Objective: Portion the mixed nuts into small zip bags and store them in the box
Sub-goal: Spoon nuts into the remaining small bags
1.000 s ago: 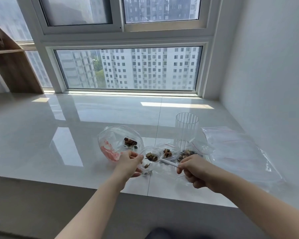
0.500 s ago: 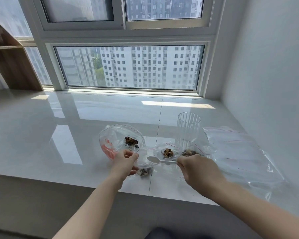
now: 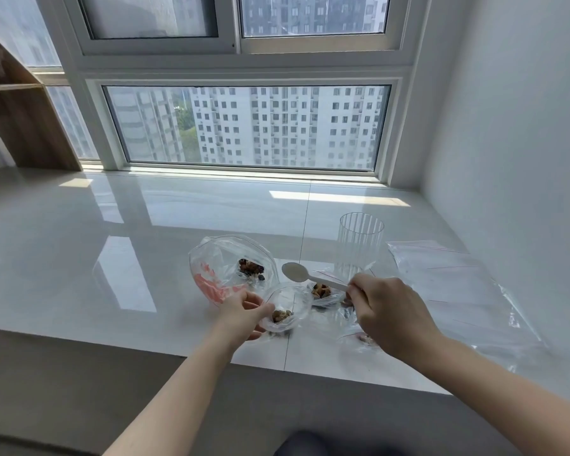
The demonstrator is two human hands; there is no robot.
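My left hand (image 3: pixel 244 313) grips the rim of a small clear zip bag (image 3: pixel 288 309), held open, with a few nuts (image 3: pixel 281 315) at its bottom. My right hand (image 3: pixel 387 315) pinches the handle of a white plastic spoon (image 3: pixel 297 273); its empty bowl hovers above the small bag, beside the large clear bag (image 3: pixel 231 268) that holds the mixed nuts (image 3: pixel 250 268). A second small bag with nuts (image 3: pixel 321 291) lies right behind the first. Another small bag (image 3: pixel 359 339) lies partly hidden under my right wrist.
A ribbed clear plastic container (image 3: pixel 359 243) stands upright behind my right hand. A stack of flat zip bags (image 3: pixel 454 287) lies to the right by the white wall. The white sill's front edge (image 3: pixel 145 343) runs just below the bags. A wooden shelf (image 3: pixel 17 110) stands far left.
The spoon has come out of the small bag and risen, now empty, toward the large bag. My left hand has kept its hold on the small bag.
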